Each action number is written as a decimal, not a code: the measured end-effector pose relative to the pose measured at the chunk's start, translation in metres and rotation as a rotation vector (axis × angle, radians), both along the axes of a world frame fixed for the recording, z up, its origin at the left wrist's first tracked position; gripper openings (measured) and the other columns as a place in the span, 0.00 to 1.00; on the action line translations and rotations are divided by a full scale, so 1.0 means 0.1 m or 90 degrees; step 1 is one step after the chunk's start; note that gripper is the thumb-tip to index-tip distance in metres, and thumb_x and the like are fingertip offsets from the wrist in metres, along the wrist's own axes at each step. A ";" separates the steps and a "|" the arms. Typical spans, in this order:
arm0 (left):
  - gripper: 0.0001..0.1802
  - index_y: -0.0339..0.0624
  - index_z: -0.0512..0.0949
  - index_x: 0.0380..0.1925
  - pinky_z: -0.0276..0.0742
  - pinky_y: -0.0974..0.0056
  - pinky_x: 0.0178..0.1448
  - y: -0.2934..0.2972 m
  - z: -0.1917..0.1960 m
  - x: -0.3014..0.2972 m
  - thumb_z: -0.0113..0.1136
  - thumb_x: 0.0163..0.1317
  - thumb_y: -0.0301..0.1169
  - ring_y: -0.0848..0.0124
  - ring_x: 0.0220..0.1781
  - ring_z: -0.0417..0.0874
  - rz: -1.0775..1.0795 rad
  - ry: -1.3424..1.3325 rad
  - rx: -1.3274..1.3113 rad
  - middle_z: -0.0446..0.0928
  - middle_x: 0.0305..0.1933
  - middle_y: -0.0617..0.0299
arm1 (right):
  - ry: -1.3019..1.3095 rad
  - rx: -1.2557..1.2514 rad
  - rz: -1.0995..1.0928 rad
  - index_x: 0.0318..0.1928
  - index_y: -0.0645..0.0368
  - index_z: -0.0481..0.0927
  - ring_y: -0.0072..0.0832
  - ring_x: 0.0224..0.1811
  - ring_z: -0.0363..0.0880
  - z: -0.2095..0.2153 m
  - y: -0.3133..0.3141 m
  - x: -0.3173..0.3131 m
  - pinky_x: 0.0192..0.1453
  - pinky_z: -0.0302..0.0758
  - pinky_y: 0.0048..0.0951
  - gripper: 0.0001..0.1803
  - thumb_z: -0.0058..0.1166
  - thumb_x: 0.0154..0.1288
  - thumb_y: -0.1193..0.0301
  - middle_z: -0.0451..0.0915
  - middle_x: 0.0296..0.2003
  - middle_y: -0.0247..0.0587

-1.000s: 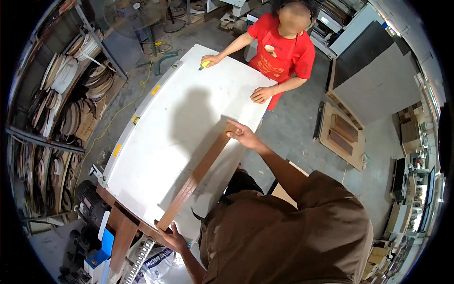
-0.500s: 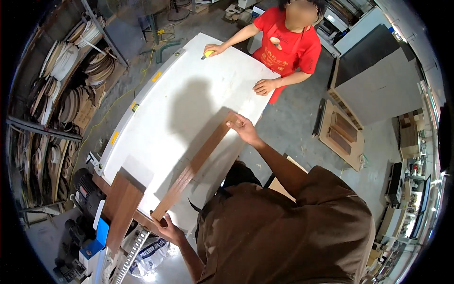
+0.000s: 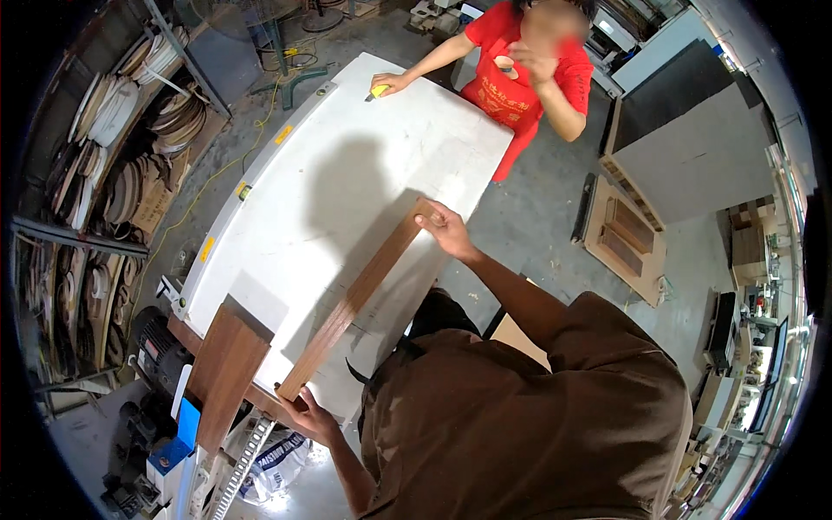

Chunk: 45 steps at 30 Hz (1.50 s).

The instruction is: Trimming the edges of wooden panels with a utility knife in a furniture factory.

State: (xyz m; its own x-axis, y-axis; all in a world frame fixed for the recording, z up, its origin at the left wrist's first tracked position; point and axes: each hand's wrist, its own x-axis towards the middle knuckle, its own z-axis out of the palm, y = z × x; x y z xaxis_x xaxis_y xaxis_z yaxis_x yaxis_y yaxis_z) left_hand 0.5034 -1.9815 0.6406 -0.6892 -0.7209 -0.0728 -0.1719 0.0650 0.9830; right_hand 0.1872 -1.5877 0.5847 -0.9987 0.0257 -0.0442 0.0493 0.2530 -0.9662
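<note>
Evidently, a wooden strip is being held by both ends

A long brown wooden strip (image 3: 351, 299) is being held slantwise over the white table (image 3: 390, 130). Its near end is being gripped by the left hand (image 3: 314, 421), its far end by the right hand (image 3: 445, 232); both hands are being kept narrow on the wood. The broad face is being pressed by the right thumb; the left fingers are being partly hidden. The ends are probably being used so that the length is being steadied and most of the face is being left uncovered. The strip is apparently being held clear of the table top, though contact at the near end cannot be told.

A spirit level (image 3: 243, 191) is being kept along the table's left edge, presumably so that the middle is being left free. A brown board (image 3: 227, 373) is being kept at the near left corner; its support cannot be told. Opposite, a yellow cutter (image 3: 379, 91) is being held low at the table by a co-worker's hand (image 3: 394, 81); their other hand (image 3: 537, 61) is being raised toward the head.
</note>
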 end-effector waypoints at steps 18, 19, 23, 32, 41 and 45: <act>0.28 0.41 0.83 0.50 0.81 0.52 0.59 -1.53 0.35 -0.30 0.78 0.46 0.32 0.45 0.56 0.84 -0.560 -0.390 -0.433 0.84 0.52 0.46 | 0.149 0.784 0.733 0.79 0.46 0.58 0.37 0.81 0.55 0.78 -1.19 0.28 0.84 0.50 0.48 0.49 0.55 0.66 0.35 0.57 0.79 0.41; 0.27 0.41 0.84 0.51 0.80 0.52 0.60 -1.72 0.40 -0.38 0.76 0.50 0.35 0.45 0.57 0.84 -0.613 -0.509 -0.528 0.83 0.54 0.45 | 0.161 0.788 0.719 0.79 0.46 0.58 0.37 0.81 0.55 0.78 -1.20 0.27 0.84 0.50 0.48 0.49 0.55 0.66 0.35 0.57 0.79 0.41; 0.28 0.45 0.80 0.61 0.75 0.44 0.65 -2.48 0.17 -0.86 0.61 0.68 0.50 0.38 0.61 0.78 -0.432 -0.169 -0.550 0.80 0.58 0.40 | 0.161 0.755 0.702 0.77 0.42 0.62 0.38 0.79 0.58 0.80 -1.15 0.28 0.84 0.51 0.48 0.47 0.54 0.65 0.33 0.63 0.76 0.37; 0.44 0.49 0.63 0.76 0.77 0.42 0.62 -4.25 -1.27 -1.66 0.53 0.70 0.66 0.51 0.69 0.74 -0.444 -0.563 -0.476 0.72 0.71 0.47 | 0.345 0.693 0.529 0.56 0.43 0.80 0.32 0.63 0.74 0.81 -1.17 0.39 0.70 0.67 0.39 0.33 0.71 0.52 0.45 0.79 0.52 0.28; 0.48 0.37 0.83 0.55 0.72 0.47 0.70 -3.31 -0.60 -2.53 0.32 0.72 0.70 0.42 0.64 0.79 -0.577 -0.508 -0.552 0.82 0.56 0.38 | 0.330 0.639 0.523 0.58 0.41 0.80 0.33 0.64 0.72 0.84 -1.14 0.44 0.73 0.65 0.40 0.33 0.71 0.52 0.46 0.78 0.53 0.27; 0.41 0.41 0.86 0.50 0.77 0.41 0.62 -2.12 -0.29 -3.08 0.29 0.78 0.61 0.40 0.54 0.84 -0.533 -0.515 -0.645 0.85 0.48 0.39 | 0.295 0.658 0.533 0.59 0.41 0.80 0.33 0.65 0.72 0.87 -1.16 0.45 0.74 0.63 0.41 0.35 0.71 0.52 0.45 0.78 0.55 0.29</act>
State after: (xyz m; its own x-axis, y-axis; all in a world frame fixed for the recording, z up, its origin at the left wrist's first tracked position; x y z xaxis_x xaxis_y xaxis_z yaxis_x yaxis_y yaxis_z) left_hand 0.1955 -2.1933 0.6114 -0.9267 -0.1374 -0.3499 -0.1947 0.9716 0.1341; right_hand 0.2322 -1.7037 0.6718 -0.6524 -0.7569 -0.0379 -0.7342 0.6437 -0.2156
